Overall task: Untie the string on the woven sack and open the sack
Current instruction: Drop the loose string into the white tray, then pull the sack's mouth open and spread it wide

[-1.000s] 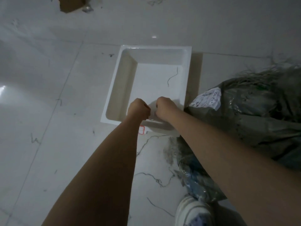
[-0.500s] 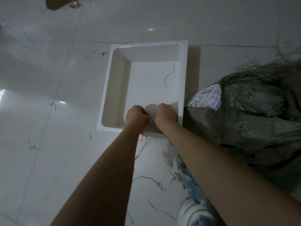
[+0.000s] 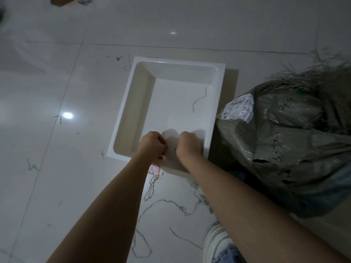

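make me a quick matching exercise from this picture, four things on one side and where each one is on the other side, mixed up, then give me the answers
Things:
1. white tray
2. woven sack
3. red-edged sticker
4. shoe

Places:
A. bottom of the view, beside the right forearm
B. floor, right of the tray
C. middle of the floor, under both fists
D. just below the tray's near edge, by the left wrist

Pairs: 1-C, 2-B, 3-D, 4-A

A shallow white rectangular plastic tray (image 3: 218,95) lay on the glossy pale tiled floor (image 3: 57,168), a small red-bordered paper label (image 3: 154,169) at its near edge. A white sneaker (image 3: 216,242) stood on the floor nearby.
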{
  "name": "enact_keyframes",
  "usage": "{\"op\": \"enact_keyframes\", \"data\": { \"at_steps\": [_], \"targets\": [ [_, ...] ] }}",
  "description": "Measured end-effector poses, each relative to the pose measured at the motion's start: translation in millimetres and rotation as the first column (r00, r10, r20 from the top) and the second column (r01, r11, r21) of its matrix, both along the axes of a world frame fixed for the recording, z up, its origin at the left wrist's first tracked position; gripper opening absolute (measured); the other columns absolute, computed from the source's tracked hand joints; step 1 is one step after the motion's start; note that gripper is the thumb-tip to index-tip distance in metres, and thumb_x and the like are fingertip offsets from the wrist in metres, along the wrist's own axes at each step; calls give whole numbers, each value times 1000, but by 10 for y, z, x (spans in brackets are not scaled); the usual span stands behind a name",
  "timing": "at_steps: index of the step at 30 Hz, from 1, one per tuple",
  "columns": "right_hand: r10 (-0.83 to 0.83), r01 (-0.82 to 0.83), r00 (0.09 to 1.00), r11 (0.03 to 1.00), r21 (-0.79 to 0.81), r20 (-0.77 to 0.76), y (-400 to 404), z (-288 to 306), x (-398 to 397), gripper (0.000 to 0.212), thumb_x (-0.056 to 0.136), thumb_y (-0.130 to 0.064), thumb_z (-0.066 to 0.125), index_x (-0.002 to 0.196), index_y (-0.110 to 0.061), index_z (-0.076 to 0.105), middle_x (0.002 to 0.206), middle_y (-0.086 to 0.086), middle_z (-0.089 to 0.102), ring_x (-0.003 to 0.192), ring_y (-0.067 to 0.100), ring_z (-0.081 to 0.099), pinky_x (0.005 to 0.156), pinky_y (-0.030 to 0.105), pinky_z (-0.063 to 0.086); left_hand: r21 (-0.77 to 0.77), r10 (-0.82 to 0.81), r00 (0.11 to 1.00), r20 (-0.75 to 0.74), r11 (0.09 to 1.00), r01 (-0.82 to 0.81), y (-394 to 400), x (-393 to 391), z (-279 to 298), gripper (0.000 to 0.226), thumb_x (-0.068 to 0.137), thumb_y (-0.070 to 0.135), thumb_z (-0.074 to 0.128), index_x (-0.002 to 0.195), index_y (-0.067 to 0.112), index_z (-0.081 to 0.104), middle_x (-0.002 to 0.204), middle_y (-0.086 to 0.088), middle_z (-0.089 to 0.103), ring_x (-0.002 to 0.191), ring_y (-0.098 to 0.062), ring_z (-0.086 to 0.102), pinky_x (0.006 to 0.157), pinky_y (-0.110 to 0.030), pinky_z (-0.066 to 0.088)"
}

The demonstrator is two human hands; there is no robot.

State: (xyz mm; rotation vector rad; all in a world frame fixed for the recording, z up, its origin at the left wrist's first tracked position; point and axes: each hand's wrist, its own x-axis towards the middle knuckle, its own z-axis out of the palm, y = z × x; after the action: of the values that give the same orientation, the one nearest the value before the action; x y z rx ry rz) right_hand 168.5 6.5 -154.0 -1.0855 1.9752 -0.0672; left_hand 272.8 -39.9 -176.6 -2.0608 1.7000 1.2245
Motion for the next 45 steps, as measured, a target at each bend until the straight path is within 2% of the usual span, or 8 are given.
{"op": "enact_keyframes", "data": {
  "at_steps": [8,12,19,25,32,37,40,45],
  "targets": [
    [253,-251,967,967,45,-33,-39,254,-56,32,90,-7,55,122,-3,56,128,16,58,118,31,55,93,34,45,45,-193,901,388,981,190,61,-180,206,27,82,8,50,106,-1,57,100,-14,62,102,-31,61,91,-34,48],
    [445,-474,865,876,-87,-234,-74,686,-437,30,88,-5,54,117,-3,59,124,16,59,113,30,57,87,34,47,197,-315,709,630,949,247,68,-349,486,43,92,28,41,129,9,51,140,-14,49,132,-33,42,112,-45,24],
    [-30,-239,860,858,-454,-510,8,1581,-1913,30,91,-18,44,116,-5,55,122,16,54,112,32,51,80,35,42,-201,-364,832,419,856,476,55,-1164,1091,39,93,24,39,121,1,53,128,-22,54,119,-37,48,102,-42,36],
    [-817,794,566,507,-336,104,716,1794,-3051,53,92,-28,44,136,1,38,105,8,51,92,23,53,90,31,42,-312,-473,873,-118,852,420,380,-2188,1489,45,93,35,42,107,-3,62,107,-24,65,102,-37,62,89,-38,48],
    [-863,790,437,504,350,254,1451,1287,-2917,75,85,-52,57,141,-6,36,137,18,47,123,31,50,98,40,46,-141,-605,732,-313,792,595,942,-2792,1522,49,95,37,44,134,8,49,141,-15,50,128,-28,47,103,-29,36],
    [-813,776,426,554,301,398,1467,1076,-2835,50,86,-37,62,129,-14,51,126,10,58,114,25,56,97,36,49,-144,-580,754,-309,812,565,1054,-2823,1421,39,91,16,55,127,2,56,133,-18,57,121,-29,53,96,-29,41],
    [-816,838,194,426,340,545,1465,1140,-2809,11,91,-24,58,91,-13,58,86,4,60,79,16,57,72,26,51,-97,-498,829,-254,866,490,980,-2833,1372,35,87,7,56,119,-7,58,119,-22,62,109,-32,60,91,-34,48],
    [-786,898,68,317,306,614,1463,1410,-2825,14,91,-19,56,78,-15,52,80,3,56,70,15,54,57,24,44,-23,-342,897,-279,937,349,793,-2944,1829,7,84,5,59,78,1,58,67,-11,57,54,-20,53,37,-16,46]
  ]
}}
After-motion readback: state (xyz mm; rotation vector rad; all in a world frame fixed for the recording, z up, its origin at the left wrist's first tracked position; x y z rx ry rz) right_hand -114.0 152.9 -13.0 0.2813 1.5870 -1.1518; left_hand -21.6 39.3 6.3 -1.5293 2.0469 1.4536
